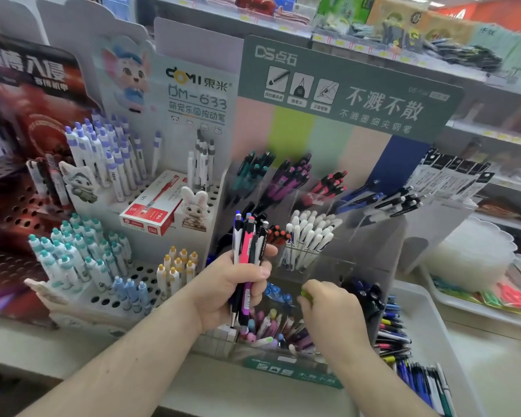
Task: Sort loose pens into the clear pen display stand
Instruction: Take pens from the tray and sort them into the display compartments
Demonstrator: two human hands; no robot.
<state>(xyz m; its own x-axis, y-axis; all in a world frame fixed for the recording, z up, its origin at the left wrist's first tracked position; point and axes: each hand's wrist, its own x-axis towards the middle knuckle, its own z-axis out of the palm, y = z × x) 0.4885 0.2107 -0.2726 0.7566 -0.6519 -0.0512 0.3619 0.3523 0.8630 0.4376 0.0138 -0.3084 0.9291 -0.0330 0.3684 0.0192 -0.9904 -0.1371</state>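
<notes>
Shop shelves [403,49] rise behind the clear pen display stand [328,260]. My left hand [232,293] grips a bundle of pens [248,251] before it. My right hand [331,314] pinches a green-tipped pen [306,295] near a white tray [424,326].

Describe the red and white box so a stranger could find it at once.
Start at the white perforated pen stand left of the clear pen display stand. The red and white box lies flat on its upper tier, beside a rabbit figurine. It is the only carton among upright pens.

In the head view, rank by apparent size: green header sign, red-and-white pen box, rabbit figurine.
1. Green header sign, largest.
2. Red-and-white pen box.
3. Rabbit figurine, smallest.
Box and figurine stand side by side, so their order is reliable.
</notes>
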